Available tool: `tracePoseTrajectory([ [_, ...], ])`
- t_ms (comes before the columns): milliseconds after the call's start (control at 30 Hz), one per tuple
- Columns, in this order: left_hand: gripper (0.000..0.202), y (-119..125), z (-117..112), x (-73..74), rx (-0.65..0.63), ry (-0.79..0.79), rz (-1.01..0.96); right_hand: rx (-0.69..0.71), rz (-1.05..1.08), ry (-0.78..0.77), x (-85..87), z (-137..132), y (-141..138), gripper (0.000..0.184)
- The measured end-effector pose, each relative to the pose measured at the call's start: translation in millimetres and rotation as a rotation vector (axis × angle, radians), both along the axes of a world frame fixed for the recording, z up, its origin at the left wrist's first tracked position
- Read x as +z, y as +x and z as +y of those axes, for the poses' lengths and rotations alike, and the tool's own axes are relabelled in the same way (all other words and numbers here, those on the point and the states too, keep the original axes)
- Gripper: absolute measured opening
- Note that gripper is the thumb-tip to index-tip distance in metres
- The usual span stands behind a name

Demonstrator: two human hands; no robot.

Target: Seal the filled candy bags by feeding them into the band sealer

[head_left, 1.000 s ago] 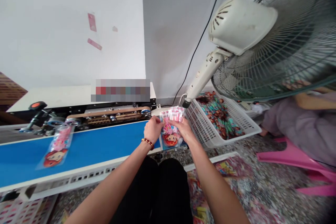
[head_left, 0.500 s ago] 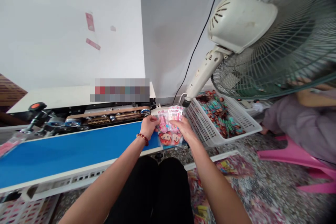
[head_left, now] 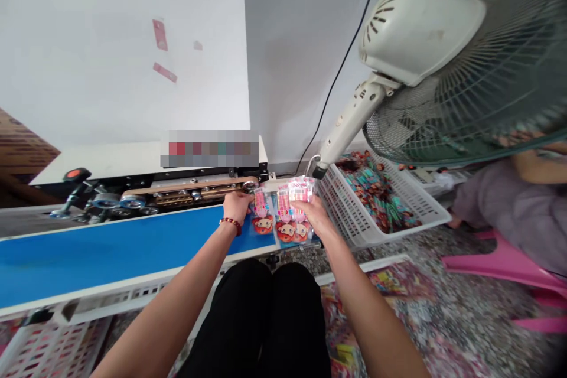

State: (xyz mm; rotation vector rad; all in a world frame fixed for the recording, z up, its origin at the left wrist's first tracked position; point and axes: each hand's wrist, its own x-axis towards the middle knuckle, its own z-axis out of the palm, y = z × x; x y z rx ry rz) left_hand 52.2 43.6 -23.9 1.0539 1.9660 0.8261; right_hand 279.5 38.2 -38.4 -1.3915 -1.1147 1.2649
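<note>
My left hand [head_left: 237, 205], with a beaded bracelet at the wrist, pinches the upper edge of one clear plastic packet [head_left: 263, 215] printed with a cartoon face. That packet lies over the right end of the blue conveyor belt [head_left: 146, 254], close to the sealing machine's rollers. My right hand [head_left: 312, 212] is closed around a small stack of like pink packets [head_left: 290, 218], thumb on top, just beyond the belt's end. A narrow gap separates the single packet from the stack. What fills the packets is hard to make out.
A white fan [head_left: 420, 32] leans in at upper right. Below it stands a white basket [head_left: 354, 230] of colourful packets. A person in grey [head_left: 509, 207] sits by a pink stool [head_left: 496, 266]. More packets [head_left: 398, 283] lie low at right. The sealing machine [head_left: 195, 189] runs along the wall.
My left hand has moved left, drawing one packet away from the stack onto the belt. My right hand keeps the rest in nearly the same place. The view has shifted slightly.
</note>
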Motion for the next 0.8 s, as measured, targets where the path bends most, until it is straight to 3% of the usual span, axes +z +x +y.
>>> tracePoseTrajectory([
  [200, 0.019, -47, -38, 10.1, 0.110, 0.040, 0.189, -0.002, 0.065, 0.000, 2.5, -2, -1, 0.036],
  [267, 0.027, -44, -54, 11.8, 0.193, 0.156, 0.323, -0.004, 0.080, -0.010, 2.7, -2, -2, 0.037],
  [333, 0.025, -27, -61, 12.1, 0.137, 0.241, 0.370, -0.004, 0.086, -0.014, 2.6, -2, -2, 0.038],
  [433, 0.016, 12, -52, 12.6, -0.160, 0.153, 0.218, 0.005, 0.066, 0.005, 3.5, -2, 0, 0.036],
  [500, 0.019, 36, -36, 13.5, -0.256, 0.071, 0.097, 0.010, 0.032, 0.010, 5.0, -3, 0, 0.034],
  [633, 0.011, 58, -12, 14.7, -0.239, 0.009, -0.132, 0.012, -0.004, 0.008, 7.5, -3, 0, 0.035],
  [800, 0.012, 46, -7, 11.2, -0.081, -0.051, -0.193, 0.004, 0.037, 0.008, 6.6, -3, -1, 0.038],
])
